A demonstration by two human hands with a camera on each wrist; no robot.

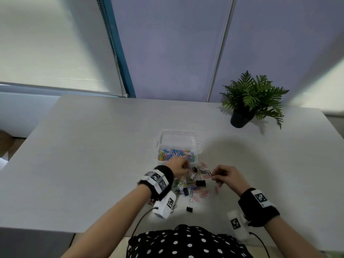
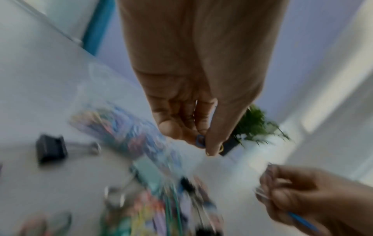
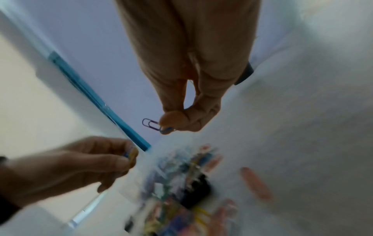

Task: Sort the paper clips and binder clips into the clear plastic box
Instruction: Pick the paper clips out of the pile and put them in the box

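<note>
A clear plastic box (image 1: 177, 135) stands mid-table with coloured paper clips (image 1: 176, 153) heaped in its near part. In front of it lies a mixed pile (image 1: 189, 185) of paper clips and black binder clips (image 1: 201, 183). My left hand (image 1: 179, 167) hovers between pile and box, pinching blue and yellow paper clips (image 2: 200, 141). My right hand (image 1: 224, 174) is right of the pile, above the table, pinching a purple paper clip (image 3: 150, 124) and a blue one (image 3: 166, 130). The wrist views are blurred.
A potted fern (image 1: 249, 99) stands at the table's back right. One black binder clip (image 1: 189, 208) lies alone near the front edge, another (image 2: 51, 147) sits left of the box. Pink paper clips (image 1: 204, 193) lie scattered right of the pile. Wall panels rise behind the table.
</note>
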